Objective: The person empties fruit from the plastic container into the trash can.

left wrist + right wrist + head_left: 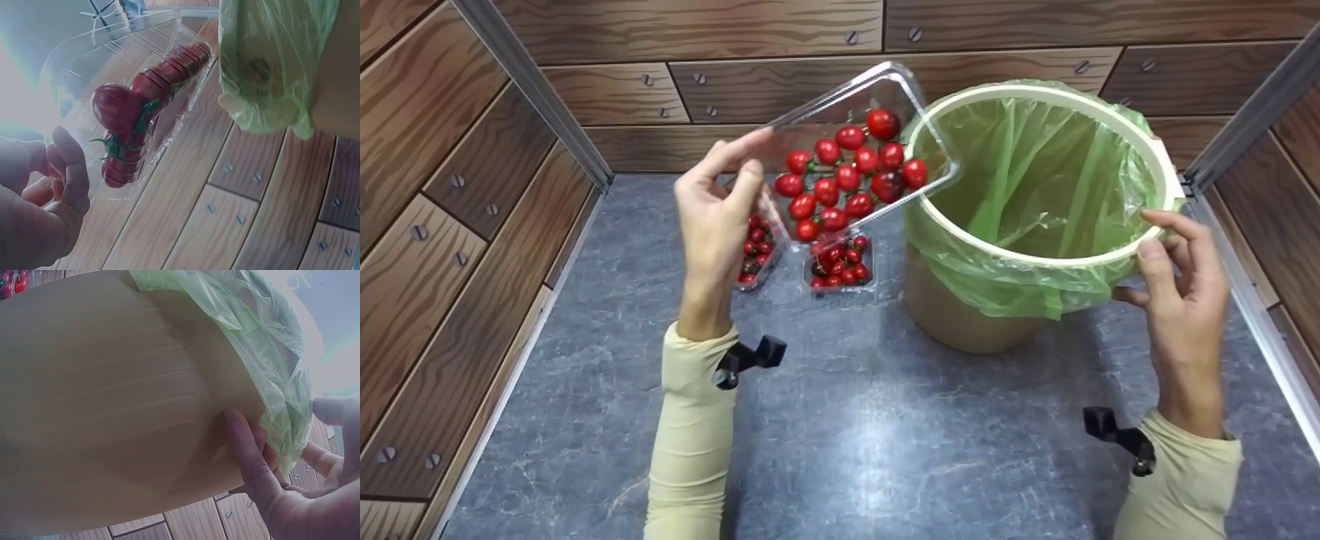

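Observation:
My left hand (716, 195) pinches the near-left edge of a clear plastic tray (911, 90), which is raised off the table and tilted. Red cherry tomatoes (847, 178), a few of them dark, lie in the tray; green stems show in the left wrist view. The tray's far right corner is close to the rim of a bin (982, 330) lined with a green plastic bag (990, 285). My right hand (1189, 300) grips the bin's right side at the cream ring (1166, 169), its fingers against the bag and the bin wall in the right wrist view.
Two more clear punnets of cherry tomatoes, the left punnet (757, 251) and the right punnet (844, 266), sit on the grey marbled table (840, 420) beneath the raised tray. Wood-patterned panels (780, 30) with metal framing (547, 90) enclose the table at the back and sides.

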Action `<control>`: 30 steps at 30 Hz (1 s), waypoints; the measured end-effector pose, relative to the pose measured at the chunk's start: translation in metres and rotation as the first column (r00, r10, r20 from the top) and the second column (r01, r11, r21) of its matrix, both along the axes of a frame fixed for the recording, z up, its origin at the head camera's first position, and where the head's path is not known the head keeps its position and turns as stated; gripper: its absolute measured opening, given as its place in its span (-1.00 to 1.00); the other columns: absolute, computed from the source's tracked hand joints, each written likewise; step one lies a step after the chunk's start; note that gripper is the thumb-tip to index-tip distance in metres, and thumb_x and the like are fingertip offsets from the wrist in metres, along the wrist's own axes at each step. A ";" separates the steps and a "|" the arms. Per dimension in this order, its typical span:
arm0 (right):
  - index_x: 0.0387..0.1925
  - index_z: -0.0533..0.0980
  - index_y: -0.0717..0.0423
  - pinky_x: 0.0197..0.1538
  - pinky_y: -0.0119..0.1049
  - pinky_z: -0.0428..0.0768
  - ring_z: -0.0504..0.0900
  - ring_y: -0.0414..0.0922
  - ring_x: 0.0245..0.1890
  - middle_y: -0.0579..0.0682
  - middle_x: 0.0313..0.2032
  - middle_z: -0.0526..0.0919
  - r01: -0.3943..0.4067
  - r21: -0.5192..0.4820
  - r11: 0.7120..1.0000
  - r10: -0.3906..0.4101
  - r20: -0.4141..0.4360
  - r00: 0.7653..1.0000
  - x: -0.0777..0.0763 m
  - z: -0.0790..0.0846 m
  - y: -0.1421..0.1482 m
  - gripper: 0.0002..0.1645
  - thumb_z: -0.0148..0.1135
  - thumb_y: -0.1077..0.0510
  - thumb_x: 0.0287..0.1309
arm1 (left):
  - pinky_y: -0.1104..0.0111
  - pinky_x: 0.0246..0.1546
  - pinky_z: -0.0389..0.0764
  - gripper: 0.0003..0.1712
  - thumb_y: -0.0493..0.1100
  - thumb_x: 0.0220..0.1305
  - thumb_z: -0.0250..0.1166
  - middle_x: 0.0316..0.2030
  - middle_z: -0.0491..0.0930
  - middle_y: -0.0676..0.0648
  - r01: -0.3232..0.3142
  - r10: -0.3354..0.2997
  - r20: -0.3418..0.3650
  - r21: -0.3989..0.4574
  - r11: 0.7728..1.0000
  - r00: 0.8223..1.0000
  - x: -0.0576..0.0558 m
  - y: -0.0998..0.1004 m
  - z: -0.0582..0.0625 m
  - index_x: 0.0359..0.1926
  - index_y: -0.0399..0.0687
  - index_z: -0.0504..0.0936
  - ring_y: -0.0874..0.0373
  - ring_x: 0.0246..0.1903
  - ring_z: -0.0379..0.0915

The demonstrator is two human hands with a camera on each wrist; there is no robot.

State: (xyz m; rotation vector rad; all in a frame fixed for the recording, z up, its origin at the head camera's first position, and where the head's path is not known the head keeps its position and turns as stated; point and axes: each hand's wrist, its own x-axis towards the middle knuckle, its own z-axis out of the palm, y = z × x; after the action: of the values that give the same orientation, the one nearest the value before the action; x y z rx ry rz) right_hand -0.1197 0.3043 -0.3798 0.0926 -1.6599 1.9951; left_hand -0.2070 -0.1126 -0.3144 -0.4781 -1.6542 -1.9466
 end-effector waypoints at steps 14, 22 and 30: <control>0.23 0.51 0.31 -0.45 -0.29 0.77 0.57 -0.06 -0.30 0.17 -0.26 0.50 -0.009 -0.019 1.000 0.009 -0.007 1.000 0.000 -0.001 0.000 -0.58 0.22 0.30 0.38 | 0.22 -0.62 0.71 -0.69 -0.55 0.35 0.15 -0.37 0.43 -0.20 0.145 -0.139 -0.070 0.099 0.984 0.988 -0.010 0.052 0.012 0.06 -0.49 0.67 0.07 -0.64 0.50; 0.23 0.51 0.30 -0.46 -0.30 0.77 0.59 -0.06 -0.31 0.17 -0.24 0.51 -0.001 -0.002 1.000 0.001 -0.006 1.000 0.000 -0.001 0.000 -0.58 0.21 0.30 0.39 | 0.17 -0.59 0.74 -0.67 -0.56 0.35 0.16 -0.36 0.45 -0.22 0.161 -0.152 -0.087 0.101 0.982 0.985 -0.013 0.074 0.013 0.09 -0.52 0.63 0.03 -0.62 0.52; 0.23 0.51 0.28 -0.46 -0.32 0.77 0.56 -0.07 -0.29 0.14 -0.29 0.49 -0.009 -0.023 1.000 0.009 -0.001 1.000 0.000 -0.001 0.000 -0.57 0.23 0.29 0.38 | 0.21 -0.65 0.70 -0.63 -0.59 0.27 0.17 -0.38 0.40 -0.12 0.092 -0.081 -0.143 0.069 0.993 0.986 -0.016 0.098 0.015 0.08 -0.47 0.66 0.02 -0.66 0.51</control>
State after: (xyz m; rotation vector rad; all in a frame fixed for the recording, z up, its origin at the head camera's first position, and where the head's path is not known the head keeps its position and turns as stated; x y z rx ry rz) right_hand -0.1196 0.3039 -0.3805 0.0925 -1.6383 2.0200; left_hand -0.2228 -0.0144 -0.2990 -0.6519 -1.4892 -1.9813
